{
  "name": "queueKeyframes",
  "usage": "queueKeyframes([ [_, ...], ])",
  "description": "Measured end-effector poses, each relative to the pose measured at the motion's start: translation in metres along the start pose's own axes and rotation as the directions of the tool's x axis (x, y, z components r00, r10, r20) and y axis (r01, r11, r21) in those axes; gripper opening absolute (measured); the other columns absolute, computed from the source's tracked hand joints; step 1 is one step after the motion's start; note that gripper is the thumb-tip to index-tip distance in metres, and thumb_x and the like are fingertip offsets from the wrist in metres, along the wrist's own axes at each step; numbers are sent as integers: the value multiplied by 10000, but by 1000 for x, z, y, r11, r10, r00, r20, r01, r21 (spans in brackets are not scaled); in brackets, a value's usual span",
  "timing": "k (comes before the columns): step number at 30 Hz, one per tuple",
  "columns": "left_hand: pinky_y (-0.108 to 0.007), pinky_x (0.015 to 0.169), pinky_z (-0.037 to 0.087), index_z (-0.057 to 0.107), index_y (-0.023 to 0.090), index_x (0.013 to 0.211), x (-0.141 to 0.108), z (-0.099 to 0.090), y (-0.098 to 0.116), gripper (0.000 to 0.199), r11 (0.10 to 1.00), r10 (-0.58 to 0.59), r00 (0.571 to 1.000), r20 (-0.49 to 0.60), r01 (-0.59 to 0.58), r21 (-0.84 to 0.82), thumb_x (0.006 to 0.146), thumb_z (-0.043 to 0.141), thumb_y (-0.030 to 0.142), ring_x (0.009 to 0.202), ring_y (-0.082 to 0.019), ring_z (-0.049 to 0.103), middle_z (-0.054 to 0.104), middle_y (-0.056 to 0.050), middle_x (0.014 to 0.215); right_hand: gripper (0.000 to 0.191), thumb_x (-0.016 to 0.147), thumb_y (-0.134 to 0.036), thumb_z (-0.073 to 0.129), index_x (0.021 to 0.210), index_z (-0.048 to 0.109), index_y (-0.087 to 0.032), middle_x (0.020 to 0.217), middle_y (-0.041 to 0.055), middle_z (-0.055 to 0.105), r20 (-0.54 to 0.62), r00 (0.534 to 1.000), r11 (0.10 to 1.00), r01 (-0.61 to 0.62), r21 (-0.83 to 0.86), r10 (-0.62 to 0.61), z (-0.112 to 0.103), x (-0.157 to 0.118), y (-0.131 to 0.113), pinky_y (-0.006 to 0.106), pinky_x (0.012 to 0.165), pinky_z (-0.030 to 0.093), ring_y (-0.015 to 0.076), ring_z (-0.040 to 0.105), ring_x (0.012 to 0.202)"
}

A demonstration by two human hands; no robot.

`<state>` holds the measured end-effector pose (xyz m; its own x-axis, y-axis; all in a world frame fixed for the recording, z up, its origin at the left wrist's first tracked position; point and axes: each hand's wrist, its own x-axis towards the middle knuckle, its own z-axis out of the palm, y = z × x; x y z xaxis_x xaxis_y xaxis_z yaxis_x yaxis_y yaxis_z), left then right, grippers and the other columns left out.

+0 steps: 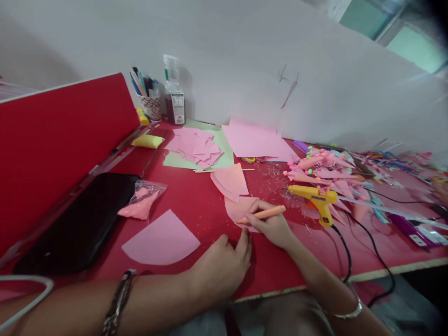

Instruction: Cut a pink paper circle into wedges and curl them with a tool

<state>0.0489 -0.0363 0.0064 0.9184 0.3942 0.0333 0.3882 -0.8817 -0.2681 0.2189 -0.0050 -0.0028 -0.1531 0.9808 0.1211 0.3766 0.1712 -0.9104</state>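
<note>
My right hand (271, 226) is closed round an orange marker (268, 213), its tip down on a pink paper piece (234, 205) with a curved edge. My left hand (224, 261) rests on the red table, fingers stretched forward, with the fingertips at the near edge of that same piece. Just beyond lies a small stack of peach-coloured wedge-shaped papers (231, 181). To the left of my hands is a larger pink fan-shaped sheet (161, 240), lying flat. Part of the paper being marked is hidden by my right hand.
A yellow glue gun (317, 198) with a black cord lies right, beside a heap of pink paper cones (325, 170). Pink scraps (196, 145), pink sheets (254, 140), a bottle (174, 100) and a pen cup (151, 106) are behind. A black case (77, 224) lies left.
</note>
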Motion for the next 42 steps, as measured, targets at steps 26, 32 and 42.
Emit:
queueKeyframes([
  [26,-302,482,328,498,99,1190,-1,-3,-1,396,1000,6,1000,-12,-6,20,820,376,170,538,-133,566,471,-220,1249,209,794,-283,476,616,421,-190,554,-47,415,-501,852,966,16,-260,-149,-20,5,13,212,511,340,105,405,529],
  [32,-294,472,324,531,131,1147,-1,-1,-1,358,999,-31,1000,-6,31,10,840,360,202,518,-115,550,484,-205,1241,178,760,-291,503,625,446,-189,580,-41,445,-77,997,1000,14,-13,-15,-3,-1,3,205,497,388,100,466,528],
  [42,-302,465,324,581,143,1073,1,-3,-3,322,1000,8,1000,23,-7,-17,829,377,189,516,-122,554,502,-190,1221,153,759,-219,497,618,451,-182,589,-39,451,14,999,998,39,-53,-38,-3,0,3,201,516,348,92,421,542],
])
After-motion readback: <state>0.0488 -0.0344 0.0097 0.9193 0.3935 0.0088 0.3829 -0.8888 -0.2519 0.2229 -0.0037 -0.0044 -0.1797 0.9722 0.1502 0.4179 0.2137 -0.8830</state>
